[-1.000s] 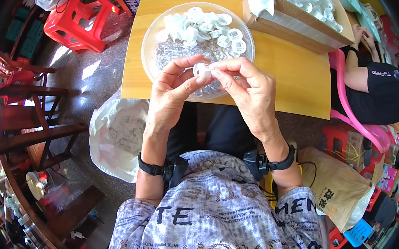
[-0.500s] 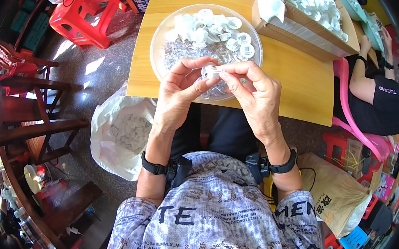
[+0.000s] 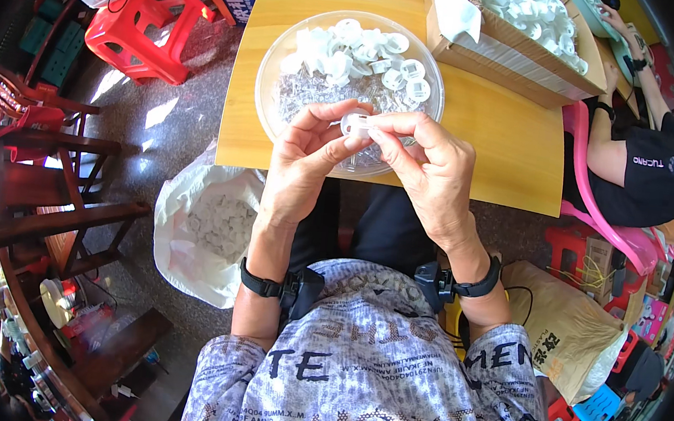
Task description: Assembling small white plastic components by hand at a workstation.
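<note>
My left hand (image 3: 303, 158) pinches a small white round plastic piece (image 3: 355, 123) between thumb and fingertips, above the near part of a clear round tray. My right hand (image 3: 432, 167) meets it from the right, thumb and index finger pressed together at the piece's right side; any small part between those fingertips is too small to make out. Beneath both hands, the clear tray (image 3: 263, 90) holds a heap of similar white plastic pieces (image 3: 344, 49) at its far side. Many thin clear plastic bits (image 3: 315, 99) lie nearer in the tray.
The tray rests on a wooden table (image 3: 504, 158). A cardboard box (image 3: 513, 69) of white pieces stands at the far right. Left of my legs is a white sack (image 3: 174, 256) of small pieces. A red stool (image 3: 148, 26) stands farther left; another person (image 3: 649, 167) sits at the right.
Both hands stay together on the white piece, which has turned slightly. At the right, the other person's arms have shifted.
</note>
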Tool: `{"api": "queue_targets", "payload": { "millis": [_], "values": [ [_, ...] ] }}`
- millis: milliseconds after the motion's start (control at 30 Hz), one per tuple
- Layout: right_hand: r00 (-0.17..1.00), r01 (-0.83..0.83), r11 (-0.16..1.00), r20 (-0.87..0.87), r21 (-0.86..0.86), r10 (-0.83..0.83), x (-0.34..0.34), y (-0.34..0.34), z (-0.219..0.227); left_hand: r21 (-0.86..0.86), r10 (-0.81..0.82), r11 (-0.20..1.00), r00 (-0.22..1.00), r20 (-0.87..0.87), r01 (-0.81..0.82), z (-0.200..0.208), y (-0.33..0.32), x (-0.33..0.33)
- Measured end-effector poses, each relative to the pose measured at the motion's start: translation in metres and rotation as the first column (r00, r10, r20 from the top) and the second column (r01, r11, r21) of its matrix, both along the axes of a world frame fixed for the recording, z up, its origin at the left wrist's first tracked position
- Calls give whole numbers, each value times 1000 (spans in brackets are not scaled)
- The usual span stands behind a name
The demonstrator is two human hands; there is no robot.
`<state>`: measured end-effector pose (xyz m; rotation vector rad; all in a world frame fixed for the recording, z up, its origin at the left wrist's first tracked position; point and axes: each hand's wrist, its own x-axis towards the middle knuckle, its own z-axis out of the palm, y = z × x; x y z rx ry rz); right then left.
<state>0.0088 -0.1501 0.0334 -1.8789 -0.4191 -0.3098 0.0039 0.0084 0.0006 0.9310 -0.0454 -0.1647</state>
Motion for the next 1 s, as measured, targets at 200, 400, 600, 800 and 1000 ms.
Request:
{"api": "queue_targets", "payload": {
  "millis": [200, 400, 600, 800, 1000],
  "values": [
    [1000, -6, 1000, 12, 21, 6, 1, 1, -1, -25, -3, 1000, 1000, 4, 3, -1, 1, 0],
    [1000, -10, 1000, -12, 12, 10, 0, 2, -1, -8, 4, 1000, 999, 33, -4, -4, 1, 0],
    [996, 15, 999, 88, -33, -12, 1, 3, -1, -10, -13, 1000, 1000, 2, 13, -1, 1, 0],
    [999, 12, 1000, 38, -13, -12, 0, 3, -2, -14, -12, 1000, 1000, 17, 13, -2, 1, 0],
    [996, 12, 999, 87, -48, -8, 1, 2, -3, -9, -10, 1000, 1000, 12, 10, -3, 2, 1]
  ]
}}
